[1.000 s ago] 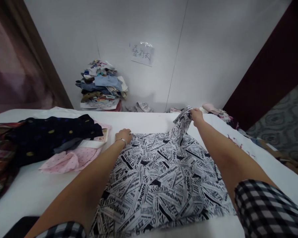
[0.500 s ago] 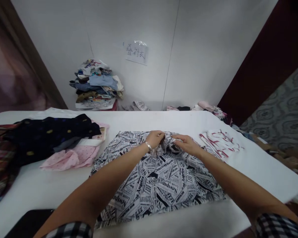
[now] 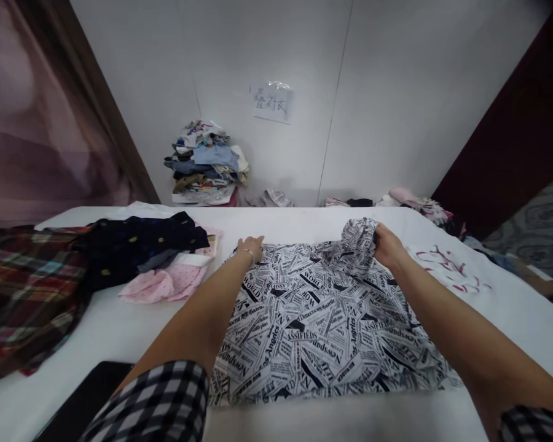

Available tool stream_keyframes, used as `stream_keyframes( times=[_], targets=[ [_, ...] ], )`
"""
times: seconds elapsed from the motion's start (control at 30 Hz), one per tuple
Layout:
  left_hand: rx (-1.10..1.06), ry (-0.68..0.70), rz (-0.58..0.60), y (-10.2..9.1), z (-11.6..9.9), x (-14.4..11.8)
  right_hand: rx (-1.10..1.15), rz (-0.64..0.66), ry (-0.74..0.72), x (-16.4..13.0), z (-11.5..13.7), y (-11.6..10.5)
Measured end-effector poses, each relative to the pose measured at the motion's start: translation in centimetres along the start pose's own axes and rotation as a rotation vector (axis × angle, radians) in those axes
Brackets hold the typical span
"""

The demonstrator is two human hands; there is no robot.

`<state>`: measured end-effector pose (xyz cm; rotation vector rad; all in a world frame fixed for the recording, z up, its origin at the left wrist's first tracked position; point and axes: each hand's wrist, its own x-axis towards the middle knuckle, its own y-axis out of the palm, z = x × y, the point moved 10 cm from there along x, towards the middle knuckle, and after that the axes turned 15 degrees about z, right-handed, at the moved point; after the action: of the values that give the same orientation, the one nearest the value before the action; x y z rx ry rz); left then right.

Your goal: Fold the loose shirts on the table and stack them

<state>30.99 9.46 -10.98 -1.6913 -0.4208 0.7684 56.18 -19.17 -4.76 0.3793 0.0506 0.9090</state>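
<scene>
1. The newspaper-print garment (image 3: 313, 331) lies on the white table (image 3: 295, 224) right in front of you, spread mostly flat with a few creases. Read the clock from its middle, twelve pointing away from you.
2. At one o'clock your right hand (image 3: 387, 244) has its fingers closed on a bunched part of the garment, which stands up crumpled above the flat cloth.
3. At half past ten your left hand (image 3: 251, 247) touches the garment's far corner, palm down; you can't tell from here whether the fingers pinch the fabric. A bracelet (image 3: 246, 251) circles that wrist. Your two hands are well apart.
4. At two o'clock, just beyond your right forearm, you have a white cloth with red marks (image 3: 451, 270).
5. Around half past nine sits a pink dotted cloth (image 3: 166, 284), with a dark navy garment (image 3: 142, 245) beside it toward ten.
6. At nine, farther out, is a red-and-green plaid garment (image 3: 27, 294); at eight, near your left sleeve (image 3: 152, 399), a flat black object (image 3: 87, 399).
7. Past the table's far edge, a tall stack of clothes (image 3: 207, 166) rises at eleven, and a handwritten sign (image 3: 271, 103) hangs on the wall (image 3: 396, 92) near twelve.
</scene>
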Motion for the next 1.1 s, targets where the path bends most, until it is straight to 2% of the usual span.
stream_keyframes(
  times=[0.1,0.2,0.3,0.4,0.47,0.5,0.6,0.67,0.73,0.83,1.0,1.1],
  targets=[
    [0.080,-0.017,-0.005,-0.3,0.3,0.2,0.004,-0.016,-0.034,1.5,0.7,-0.3],
    [0.131,0.005,-0.059,-2.1,-0.2,-0.9,0.011,0.009,-0.085,2.2,2.6,-0.2],
    [0.152,0.050,-0.143,-4.3,-0.3,-3.7,0.000,0.036,-0.106,1.0,5.0,-0.4],
    [0.196,0.198,-0.249,-5.3,-0.9,-8.3,-0.073,0.035,-0.095,-2.3,6.7,-1.5],
    [0.234,0.321,-0.288,-4.5,-1.6,-11.8,-0.153,0.012,-0.080,-5.3,6.9,-2.7],
    [0.250,0.378,-0.278,-3.4,-1.9,-13.3,-0.195,-0.001,-0.069,-6.9,6.8,-3.3],
    [0.274,0.518,-0.161,1.0,-2.8,-16.8,-0.290,-0.006,-0.004,-10.9,5.0,-4.4],
    [0.286,0.552,-0.086,3.7,-3.1,-18.1,-0.309,0.003,0.037,-12.7,3.6,-4.5],
    [0.291,0.527,-0.044,5.2,-3.0,-18.7,-0.293,0.001,0.069,-13.9,2.7,-4.3],
    [0.276,0.491,-0.049,5.3,-3.0,-19.4,-0.247,-0.018,0.096,-15.1,2.3,-3.8],
    [0.240,0.444,-0.170,2.9,-3.3,-20.8,-0.271,0.018,0.053,-16.3,3.7,-2.8],
    [0.246,0.422,-0.148,3.3,-3.3,-21.2,-0.302,0.020,0.028,-17.0,4.3,-3.1]
  ],
)
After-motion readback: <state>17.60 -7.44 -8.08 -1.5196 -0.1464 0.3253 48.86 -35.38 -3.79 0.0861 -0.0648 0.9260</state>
